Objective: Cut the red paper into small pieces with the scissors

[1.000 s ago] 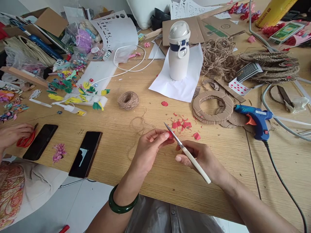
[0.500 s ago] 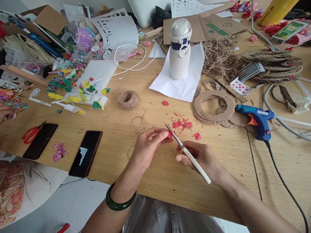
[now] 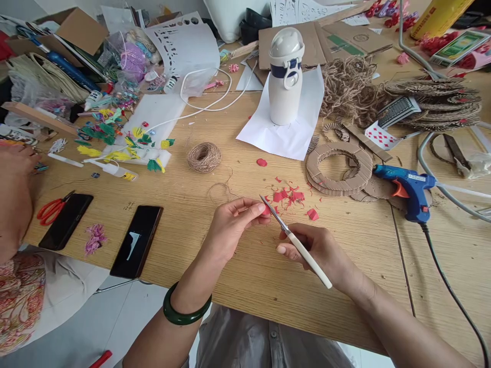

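Note:
Between the thumb and fingers of my left hand is a small red paper piece, mostly covered by the fingertips. My right hand grips white-handled scissors, their blades pointing up and left across the edge of the red piece. From this angle I cannot tell how far apart the blades are. Just beyond the hands lie red paper scraps and thin trimmings. A red disc rests on the table farther back.
A twine ball and a phone lie to the left. Behind stands a white bottle on paper. To the right are cardboard rings and a blue glue gun with its cord. A co-worker's arm reaches in at far left.
My hands and the scissors stay almost in place; the left forearm shifts slightly left. At the far left, the co-worker's arm has come farther into view over the table.

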Action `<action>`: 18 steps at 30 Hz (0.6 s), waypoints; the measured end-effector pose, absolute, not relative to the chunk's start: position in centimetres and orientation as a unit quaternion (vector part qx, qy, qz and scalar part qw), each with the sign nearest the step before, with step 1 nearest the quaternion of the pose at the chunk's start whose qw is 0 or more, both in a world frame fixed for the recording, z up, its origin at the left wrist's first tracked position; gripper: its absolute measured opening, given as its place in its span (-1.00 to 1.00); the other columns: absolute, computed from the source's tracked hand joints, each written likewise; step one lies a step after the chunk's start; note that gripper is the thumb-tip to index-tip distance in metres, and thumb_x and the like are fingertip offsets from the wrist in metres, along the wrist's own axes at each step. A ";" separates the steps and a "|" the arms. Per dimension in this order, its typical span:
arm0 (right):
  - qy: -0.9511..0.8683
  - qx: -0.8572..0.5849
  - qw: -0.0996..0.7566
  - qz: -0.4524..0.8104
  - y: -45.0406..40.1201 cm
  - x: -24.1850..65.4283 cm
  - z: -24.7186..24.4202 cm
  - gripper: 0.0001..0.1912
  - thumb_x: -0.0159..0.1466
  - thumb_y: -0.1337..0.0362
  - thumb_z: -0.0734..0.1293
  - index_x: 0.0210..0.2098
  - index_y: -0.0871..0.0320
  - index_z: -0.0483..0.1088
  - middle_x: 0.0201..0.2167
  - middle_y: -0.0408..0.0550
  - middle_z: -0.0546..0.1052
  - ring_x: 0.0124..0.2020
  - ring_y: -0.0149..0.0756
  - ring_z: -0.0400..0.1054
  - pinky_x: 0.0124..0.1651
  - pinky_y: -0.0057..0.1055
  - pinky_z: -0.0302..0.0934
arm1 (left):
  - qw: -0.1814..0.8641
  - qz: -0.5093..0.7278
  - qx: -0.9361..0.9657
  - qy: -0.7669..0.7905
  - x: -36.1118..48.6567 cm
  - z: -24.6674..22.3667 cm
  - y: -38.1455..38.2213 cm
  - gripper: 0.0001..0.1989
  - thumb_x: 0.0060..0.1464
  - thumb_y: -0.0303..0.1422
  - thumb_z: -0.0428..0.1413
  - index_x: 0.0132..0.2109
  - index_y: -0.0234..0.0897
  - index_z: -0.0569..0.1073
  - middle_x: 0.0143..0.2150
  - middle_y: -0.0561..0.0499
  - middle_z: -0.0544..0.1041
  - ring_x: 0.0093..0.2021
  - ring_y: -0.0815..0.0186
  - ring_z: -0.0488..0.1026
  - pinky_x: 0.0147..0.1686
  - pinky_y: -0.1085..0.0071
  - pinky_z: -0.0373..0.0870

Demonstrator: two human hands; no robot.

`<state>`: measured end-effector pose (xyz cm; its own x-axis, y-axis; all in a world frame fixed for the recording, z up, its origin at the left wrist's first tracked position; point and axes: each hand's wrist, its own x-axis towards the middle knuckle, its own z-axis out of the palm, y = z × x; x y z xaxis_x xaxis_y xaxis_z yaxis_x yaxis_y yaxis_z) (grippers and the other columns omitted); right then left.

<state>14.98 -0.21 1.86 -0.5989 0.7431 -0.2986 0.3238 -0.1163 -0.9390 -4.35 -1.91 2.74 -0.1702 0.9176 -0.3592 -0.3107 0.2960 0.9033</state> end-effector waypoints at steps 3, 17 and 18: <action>-0.639 -0.424 0.173 0.618 -0.1 15.0 1.8 -0.55 0.14 -0.09 0.43 -0.38 0.24 0.42 -0.64 -0.27 0.15 -0.63 -0.49 -0.02 -0.62 -0.48 -0.14 | 0.586 0.529 0.263 0.555 -4.4 2.6 -1.8 -0.84 -0.03 -0.35 0.32 -0.36 -0.37 0.57 -0.38 0.00 0.59 -0.30 0.35 0.56 -0.21 0.40 0.56; -0.602 -0.457 0.216 0.617 0.4 14.9 1.3 -0.52 0.13 -0.13 0.41 -0.37 0.19 0.36 -0.63 -0.27 0.18 -0.65 -0.46 0.12 -0.62 -0.47 0.01 | 0.593 0.597 0.171 0.512 -4.5 2.4 -1.6 -0.91 0.06 -0.46 0.18 -0.29 -0.43 0.54 -0.25 -0.17 0.66 -0.14 0.16 0.62 -0.04 0.23 0.53; -0.603 -0.457 0.217 0.617 0.4 14.8 1.3 -0.52 0.13 -0.14 0.41 -0.37 0.19 0.36 -0.63 -0.27 0.19 -0.65 -0.46 0.12 -0.63 -0.47 0.01 | 0.593 0.599 0.170 0.511 -4.6 2.3 -1.6 -0.90 0.06 -0.47 0.17 -0.27 -0.45 0.54 -0.23 -0.19 0.66 -0.13 0.14 0.62 -0.02 0.22 0.52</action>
